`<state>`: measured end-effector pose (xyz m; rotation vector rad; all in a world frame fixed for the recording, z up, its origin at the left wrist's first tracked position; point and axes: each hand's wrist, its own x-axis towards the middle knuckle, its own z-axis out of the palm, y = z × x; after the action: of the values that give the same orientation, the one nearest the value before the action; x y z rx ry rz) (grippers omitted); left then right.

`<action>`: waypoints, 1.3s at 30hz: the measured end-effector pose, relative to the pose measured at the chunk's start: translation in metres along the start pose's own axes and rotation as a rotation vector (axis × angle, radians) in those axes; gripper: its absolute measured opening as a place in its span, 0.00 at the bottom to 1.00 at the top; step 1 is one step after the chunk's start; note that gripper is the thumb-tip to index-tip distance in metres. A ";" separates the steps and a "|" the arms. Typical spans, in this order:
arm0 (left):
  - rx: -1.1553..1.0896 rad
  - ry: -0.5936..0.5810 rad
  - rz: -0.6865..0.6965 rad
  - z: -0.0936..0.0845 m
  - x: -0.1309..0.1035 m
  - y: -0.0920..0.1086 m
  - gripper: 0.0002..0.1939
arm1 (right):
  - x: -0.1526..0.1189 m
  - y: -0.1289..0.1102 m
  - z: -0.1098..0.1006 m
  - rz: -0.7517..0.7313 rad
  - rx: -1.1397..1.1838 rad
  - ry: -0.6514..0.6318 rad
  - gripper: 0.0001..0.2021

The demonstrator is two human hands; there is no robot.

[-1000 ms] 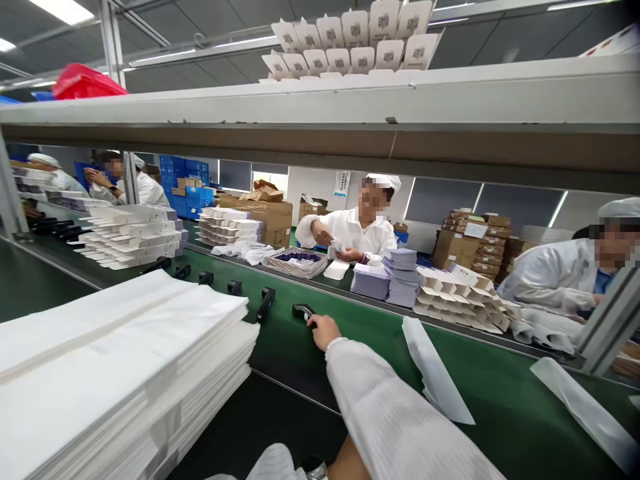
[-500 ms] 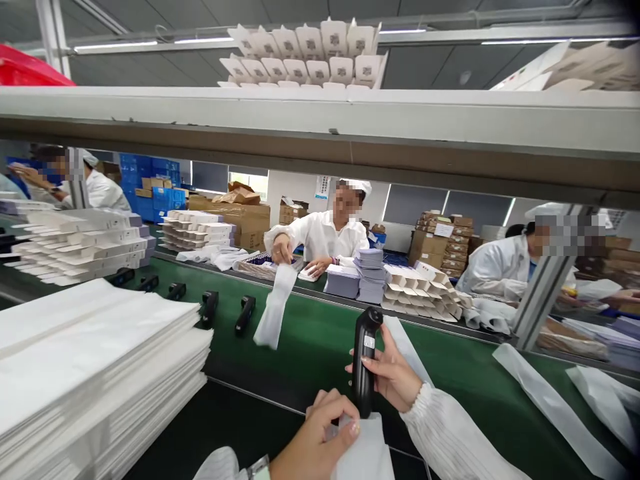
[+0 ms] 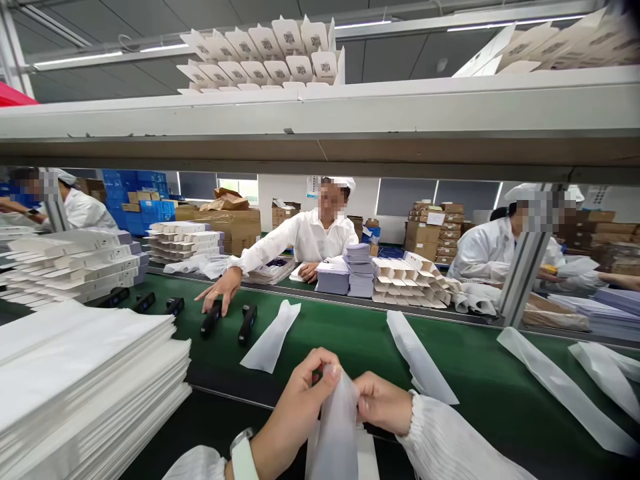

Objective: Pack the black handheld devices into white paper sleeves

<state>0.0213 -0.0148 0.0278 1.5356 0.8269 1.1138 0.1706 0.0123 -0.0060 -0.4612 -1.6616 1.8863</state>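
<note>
Both my hands are at a translucent white plastic sleeve (image 3: 340,427) at the bottom centre. My left hand (image 3: 305,400), with a watch at its wrist, pinches the sleeve's top edge from the left. From the right, my right hand (image 3: 383,403) grips the same top end with curled fingers. A small dark patch shows between the fingers of my left hand; what it belongs to I cannot make out. The black handheld device from before is not visible now. Beneath the sleeve lie white sheets or sleeves (image 3: 369,453), partly covered.
A tall stack of white sleeves (image 3: 85,373) stands at left. On the green conveyor belt (image 3: 345,347) lie several black devices (image 3: 247,325) and loose sleeves (image 3: 417,360). Across it, a co-worker's hand (image 3: 223,290) touches one device. A shelf (image 3: 320,117) with cartons (image 3: 270,57) spans overhead.
The black device my right hand held upright is out of sight, and that hand has come down to the sleeve. The co-worker has let go of a sleeve on the belt and reached left to a device.
</note>
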 end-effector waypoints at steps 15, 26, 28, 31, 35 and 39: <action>0.721 -0.169 -0.103 -0.015 -0.015 -0.046 0.07 | -0.005 -0.030 -0.119 -0.206 -0.691 1.191 0.17; 0.694 -0.095 -0.065 -0.012 -0.015 -0.050 0.08 | -0.012 0.021 -0.008 0.090 -1.008 0.434 0.12; 0.675 -0.075 -0.064 -0.013 -0.014 -0.053 0.08 | -0.016 0.021 -0.001 0.143 -0.990 0.467 0.10; 0.653 -0.052 -0.057 -0.013 -0.014 -0.055 0.07 | -0.019 0.022 0.004 0.188 -0.965 0.512 0.09; 0.594 -0.016 -0.018 -0.013 -0.015 -0.055 0.06 | -0.018 0.024 0.012 0.161 -0.966 0.612 0.04; 0.514 -0.059 0.053 -0.014 -0.016 -0.054 0.11 | -0.017 0.020 0.014 0.089 -0.973 0.616 0.07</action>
<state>0.0044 -0.0120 -0.0278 2.0113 1.0936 0.9277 0.1713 -0.0105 -0.0255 -1.3430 -1.9907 0.7051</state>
